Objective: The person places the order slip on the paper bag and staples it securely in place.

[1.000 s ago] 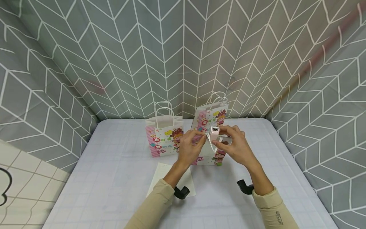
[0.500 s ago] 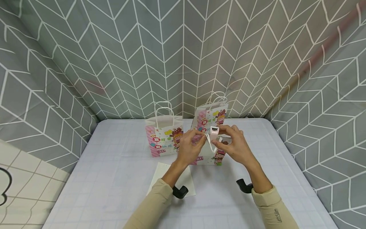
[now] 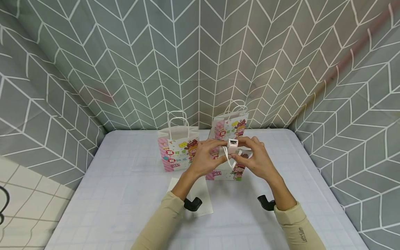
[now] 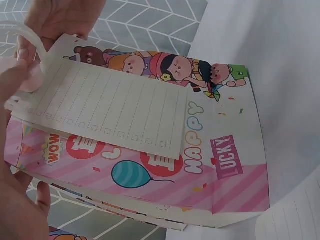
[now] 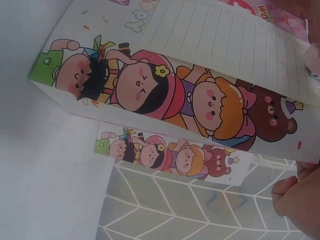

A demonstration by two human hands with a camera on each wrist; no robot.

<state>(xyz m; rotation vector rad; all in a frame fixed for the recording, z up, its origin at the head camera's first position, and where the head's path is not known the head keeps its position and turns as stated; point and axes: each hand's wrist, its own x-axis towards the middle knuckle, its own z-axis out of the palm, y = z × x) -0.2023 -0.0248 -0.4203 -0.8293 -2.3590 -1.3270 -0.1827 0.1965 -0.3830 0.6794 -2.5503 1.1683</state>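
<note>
Both hands meet at the top of a standing paper gift bag (image 4: 235,115) with cartoon figures. A lined sheet (image 4: 110,110) lies against the bag's front. At their top edge sits a small pink-and-white block (image 3: 232,146) with a dark slot in its end; I cannot tell what kind of device it is. My right hand (image 3: 257,158) pinches the block between thumb and fingers from the right. From the left, my left hand (image 3: 204,156) holds it too, thumb below and index finger above. A white loop (image 4: 27,32) curves beside the block.
A matching gift bag (image 3: 178,152) stands to the left, and another (image 3: 230,126) stands behind the worked one. A second lined sheet (image 3: 201,198) lies flat on the white table (image 3: 118,194). Patterned grey curtains (image 3: 175,62) rise around the back and sides.
My left hand has shifted from the bag's top edge and white loop to the block, thumb and index spreading to its left side. The right hand has kept its grip.
</note>
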